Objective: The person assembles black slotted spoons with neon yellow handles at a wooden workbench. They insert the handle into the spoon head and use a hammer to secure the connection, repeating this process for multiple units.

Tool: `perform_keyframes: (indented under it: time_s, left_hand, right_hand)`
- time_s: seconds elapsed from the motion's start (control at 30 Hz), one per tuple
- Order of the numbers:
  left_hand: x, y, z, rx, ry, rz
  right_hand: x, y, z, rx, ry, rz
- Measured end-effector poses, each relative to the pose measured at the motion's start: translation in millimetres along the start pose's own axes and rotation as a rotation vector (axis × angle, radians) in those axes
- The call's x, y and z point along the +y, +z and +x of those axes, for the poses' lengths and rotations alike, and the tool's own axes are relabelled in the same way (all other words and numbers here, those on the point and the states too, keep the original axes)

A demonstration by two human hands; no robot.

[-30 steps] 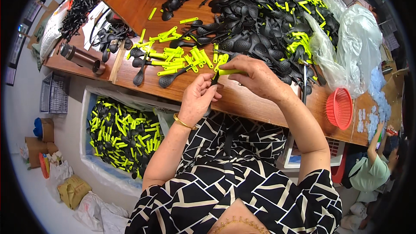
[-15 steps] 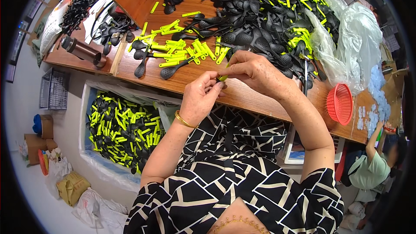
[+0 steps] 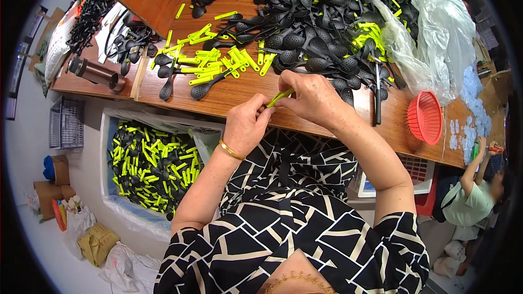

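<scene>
Yellow-green handle piece (image 3: 280, 97) sits between both hands, just above the near edge of the wooden table (image 3: 163, 0). Long axis runs diagonally: upper end points up-right toward the right hand, lower end down-left toward the left hand. Right hand (image 3: 311, 98) closed around the upper end, fingertips pinching it; the far tip is hidden under the fingers. Left hand (image 3: 245, 125) curled, thumb and forefinger meeting the lower end; gold bangle (image 3: 231, 150) on that wrist. Whether a black part is already fitted to the piece cannot be told. Just beyond the hands, a scatter of loose yellow-green handles (image 3: 218, 62) lies on the table, mixed with a few black slotted spoons (image 3: 200, 90). Further back and to the right, a large heap of black spoons (image 3: 316, 16) with more yellow-green pieces among them. Clear plastic bag (image 3: 436, 38) at the right of the heap; red basket (image 3: 426, 117) on the table near the right edge. Below the table on the left, a bin (image 3: 147, 163) holds black and yellow-green finished pieces. A dark cylindrical flask (image 3: 95, 73) lies on the left end of the table.
</scene>
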State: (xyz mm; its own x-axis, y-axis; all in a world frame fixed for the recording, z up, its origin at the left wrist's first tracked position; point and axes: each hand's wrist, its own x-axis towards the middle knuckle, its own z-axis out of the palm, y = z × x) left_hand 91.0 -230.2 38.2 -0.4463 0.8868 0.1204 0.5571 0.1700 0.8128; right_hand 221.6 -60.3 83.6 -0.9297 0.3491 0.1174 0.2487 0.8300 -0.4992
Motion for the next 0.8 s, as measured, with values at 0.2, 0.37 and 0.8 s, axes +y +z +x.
perform_keyframes:
  time_s: [0.2, 0.37, 0.8]
  left_hand:
    - [0.8, -3.8, -4.8, 0.007, 0.045, -0.094]
    - [7.7, 8.7, -8.6, -0.029, -0.063, -0.682]
    - [-13.0, 5.8, -17.2, 0.095, -0.126, -0.36]
  right_hand:
    - [-11.6, -23.7, -16.5, 0.102, 0.093, -0.237]
    - [14.6, 24.7, -30.2, 0.144, 0.01, 0.625]
    - [5.9, 79.6, -15.0, 0.133, 0.188, 1.164]
